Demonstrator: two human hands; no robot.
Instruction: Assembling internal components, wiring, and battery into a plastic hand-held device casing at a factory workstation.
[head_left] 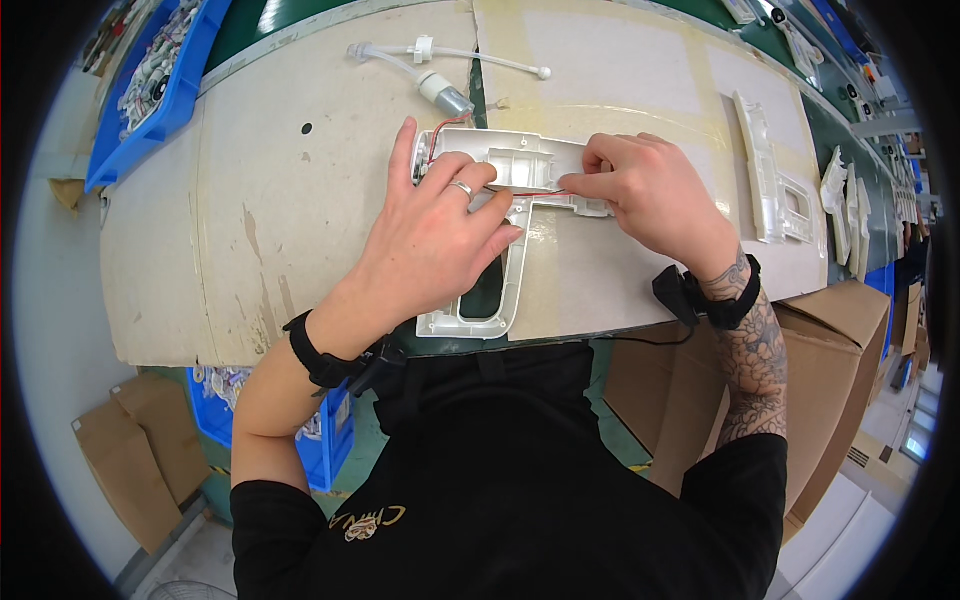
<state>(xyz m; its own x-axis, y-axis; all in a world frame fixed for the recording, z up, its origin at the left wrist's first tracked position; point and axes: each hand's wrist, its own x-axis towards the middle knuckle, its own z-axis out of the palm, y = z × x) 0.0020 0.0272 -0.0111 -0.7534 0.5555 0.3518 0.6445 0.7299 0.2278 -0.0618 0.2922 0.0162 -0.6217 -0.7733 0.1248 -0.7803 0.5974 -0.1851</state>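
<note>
A white plastic housing half (517,255) with a looped handle lies open side up on the table in front of me. Spread over its left part, my left hand (435,225) has its fingertips resting on the housing, the little finger lifted and a ring on one finger. From the right, my right hand (640,185) pinches thin red and black wires (540,193) that run along the housing; its curled fingers hide the housing's right part. Red wire also leads up to a small motor pump (445,94) with clear tubing (390,58), lying beyond the housing.
Pale boards cover the table (270,180). Blue bins (165,115) of small parts stand at the far left and below the table. More white housing pieces (770,175) lie at the right. Cardboard boxes (830,350) stand near my right arm and at lower left.
</note>
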